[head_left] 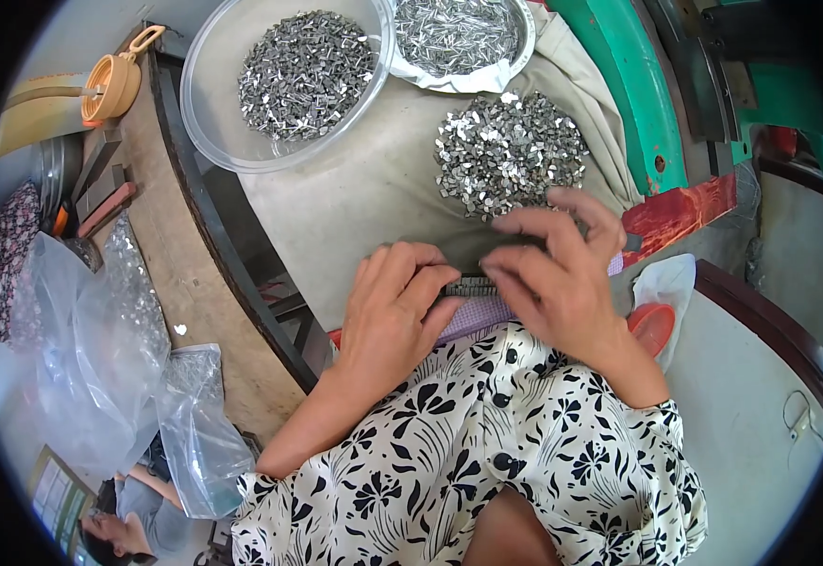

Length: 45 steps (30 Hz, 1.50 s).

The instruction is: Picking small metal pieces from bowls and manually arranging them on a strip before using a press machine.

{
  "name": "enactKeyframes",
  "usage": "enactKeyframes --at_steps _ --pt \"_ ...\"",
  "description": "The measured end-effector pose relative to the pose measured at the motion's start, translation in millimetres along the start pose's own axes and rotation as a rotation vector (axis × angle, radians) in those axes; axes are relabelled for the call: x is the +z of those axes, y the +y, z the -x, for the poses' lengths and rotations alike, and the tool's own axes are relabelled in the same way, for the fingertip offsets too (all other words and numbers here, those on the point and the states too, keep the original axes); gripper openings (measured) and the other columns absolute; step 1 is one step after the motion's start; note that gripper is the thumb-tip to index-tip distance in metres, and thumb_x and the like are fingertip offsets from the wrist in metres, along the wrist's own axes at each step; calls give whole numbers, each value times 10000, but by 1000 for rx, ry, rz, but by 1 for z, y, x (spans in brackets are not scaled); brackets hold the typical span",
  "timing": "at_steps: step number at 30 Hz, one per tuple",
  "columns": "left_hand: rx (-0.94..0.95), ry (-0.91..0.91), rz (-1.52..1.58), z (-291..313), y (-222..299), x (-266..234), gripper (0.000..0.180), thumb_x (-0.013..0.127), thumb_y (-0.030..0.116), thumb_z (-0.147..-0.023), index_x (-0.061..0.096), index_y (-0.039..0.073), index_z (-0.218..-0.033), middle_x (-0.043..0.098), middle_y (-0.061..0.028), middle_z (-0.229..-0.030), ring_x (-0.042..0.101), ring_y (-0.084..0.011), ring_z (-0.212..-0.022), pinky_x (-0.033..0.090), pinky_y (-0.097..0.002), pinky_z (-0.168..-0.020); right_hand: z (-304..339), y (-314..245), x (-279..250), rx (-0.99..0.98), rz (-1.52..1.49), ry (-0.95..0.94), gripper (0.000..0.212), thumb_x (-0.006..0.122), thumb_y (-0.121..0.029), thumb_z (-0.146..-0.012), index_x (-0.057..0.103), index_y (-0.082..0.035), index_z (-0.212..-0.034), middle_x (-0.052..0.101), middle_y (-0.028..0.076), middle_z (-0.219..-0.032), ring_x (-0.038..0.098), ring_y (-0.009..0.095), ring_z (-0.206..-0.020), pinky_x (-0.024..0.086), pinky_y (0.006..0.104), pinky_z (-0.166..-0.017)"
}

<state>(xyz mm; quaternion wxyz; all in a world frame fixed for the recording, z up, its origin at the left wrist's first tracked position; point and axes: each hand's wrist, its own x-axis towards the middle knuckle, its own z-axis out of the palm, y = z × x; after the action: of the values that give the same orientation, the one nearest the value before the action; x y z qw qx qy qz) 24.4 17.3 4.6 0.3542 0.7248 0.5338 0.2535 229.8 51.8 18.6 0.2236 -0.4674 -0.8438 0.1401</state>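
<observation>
Close to my body, my left hand point(388, 297) is closed on the left end of a short dark ribbed metal strip point(471, 287), pinching it between thumb and fingers. My right hand point(567, 278) is at the strip's right end, its thumb and index finger drawn close together there. Whatever lies between those two fingertips is too small to make out. The other fingers of that hand are curved and raised, near a loose heap of small grey and shiny metal pieces point(506, 156) lying on the grey cloth point(336, 217).
A clear round tub point(209, 123) of small dark metal pieces and a bowl point(528, 47) of thin silvery pins stand at the back. Plastic bags point(100, 349) lie on the left. A green machine frame point(610, 85) and red dish point(652, 328) are on the right. Another person point(147, 514) is at lower left.
</observation>
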Motion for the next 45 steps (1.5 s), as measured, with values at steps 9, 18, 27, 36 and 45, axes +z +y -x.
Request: enactKeyframes --at_steps 9,18,27,36,45 --pt "25 24 23 4 4 8 276 787 94 -722 666 47 -965 595 -74 -1023 562 -280 -937 419 -383 -794 -2 8 -6 8 -13 -36 222 818 -140 -679 768 -195 -888 646 -20 -1137 450 330 -1189 321 437 -1000" --pt "48 57 14 0 6 10 181 769 79 -737 665 68 -884 605 -40 -981 558 -262 -889 422 -375 -774 -40 14 14 -148 86 -44 120 772 -176 -719 716 -174 -825 623 -46 -1197 454 283 -1223 288 440 -960" --pt "44 18 -42 0 9 6 154 754 68 -747 656 66 -867 607 -45 -970 568 -256 -886 434 -375 -763 -21 12 8 -35 6 -57 123 785 -161 -703 695 -162 -786 631 -50 -1194 458 285 -1216 278 443 -984" --pt "30 -33 -84 0 12 -2 197 759 90 -750 640 66 -905 602 -49 -991 571 -265 -901 446 -382 -771 15 3 -1 -34 -9 -2 149 814 -204 -662 704 -185 -759 656 -58 -1162 467 288 -1194 289 425 -984" --pt "66 10 -80 -5 14 10 204 761 109 -751 664 94 -929 606 -38 -983 568 -253 -895 424 -368 -760 3 23 -1 7 27 80 156 795 -189 -702 741 -203 -848 641 -50 -1146 464 284 -1182 290 446 -943"
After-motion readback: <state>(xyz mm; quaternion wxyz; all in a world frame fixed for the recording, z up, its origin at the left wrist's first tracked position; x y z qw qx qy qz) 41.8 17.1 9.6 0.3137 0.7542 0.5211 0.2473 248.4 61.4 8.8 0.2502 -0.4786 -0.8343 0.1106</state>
